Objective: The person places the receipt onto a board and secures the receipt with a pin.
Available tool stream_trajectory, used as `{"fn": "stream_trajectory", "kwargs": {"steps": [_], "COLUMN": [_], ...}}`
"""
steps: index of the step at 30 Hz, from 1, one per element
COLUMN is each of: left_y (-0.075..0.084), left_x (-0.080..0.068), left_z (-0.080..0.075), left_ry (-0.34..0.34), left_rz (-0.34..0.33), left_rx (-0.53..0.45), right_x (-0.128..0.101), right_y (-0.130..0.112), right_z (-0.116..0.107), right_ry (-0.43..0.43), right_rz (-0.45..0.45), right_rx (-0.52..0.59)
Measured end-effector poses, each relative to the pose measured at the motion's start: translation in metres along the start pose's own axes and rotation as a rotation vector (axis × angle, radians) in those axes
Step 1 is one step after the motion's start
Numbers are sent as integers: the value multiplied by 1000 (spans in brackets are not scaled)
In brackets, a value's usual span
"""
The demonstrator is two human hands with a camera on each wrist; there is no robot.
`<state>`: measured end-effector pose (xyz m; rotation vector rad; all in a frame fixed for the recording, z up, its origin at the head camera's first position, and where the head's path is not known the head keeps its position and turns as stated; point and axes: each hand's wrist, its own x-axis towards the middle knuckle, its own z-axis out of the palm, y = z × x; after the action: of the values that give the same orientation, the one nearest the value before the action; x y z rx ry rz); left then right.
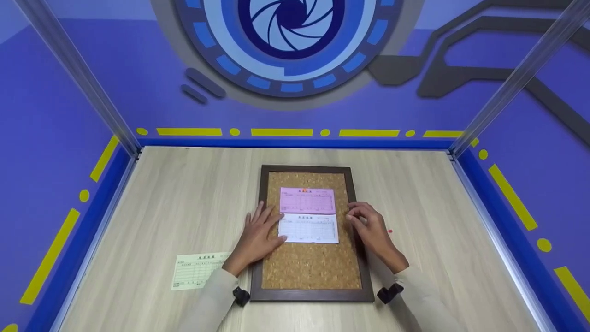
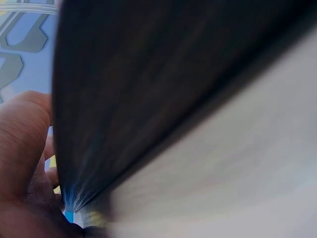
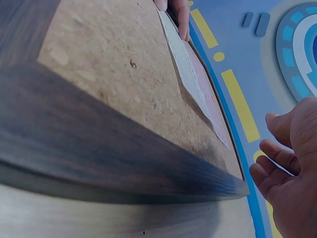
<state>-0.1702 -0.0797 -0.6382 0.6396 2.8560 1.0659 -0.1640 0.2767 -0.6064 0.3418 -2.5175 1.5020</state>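
My left hand (image 1: 259, 233) lies spread on a framed cork board (image 1: 311, 269), its thumb and fingertips touching the left edge of a white printed slip (image 1: 309, 229). Just above that slip is a pink slip (image 1: 307, 202), with an orange pin (image 1: 305, 190) at its top. My right hand (image 1: 371, 228) hovers by the board's right frame, fingers loosely bent. In the right wrist view, thumb and fingers of this hand (image 3: 292, 163) stand apart and nothing shows between them. A dark, blurred frame edge (image 2: 148, 89) hides most of the left wrist view.
A pale green slip (image 1: 198, 271) lies on the wooden table (image 1: 138, 221), partly under the left forearm. Right of the right hand sits a small red pin (image 1: 390, 231). Blue-purple panels (image 1: 60, 138) enclose the table at the back and both sides.
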Motion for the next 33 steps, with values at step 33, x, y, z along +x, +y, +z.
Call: {"fn": "stream_trajectory", "kwargs": {"steps": [33], "left_y": [2], "left_x": [-1], "left_z": [0], "left_ry": [13], "left_rz": [13], "left_rx": [-5], "right_x": [14], "right_y": [-11], "right_z": [33], "right_ry": [-110], "right_rz": [-46], "right_rx": [-10]}}
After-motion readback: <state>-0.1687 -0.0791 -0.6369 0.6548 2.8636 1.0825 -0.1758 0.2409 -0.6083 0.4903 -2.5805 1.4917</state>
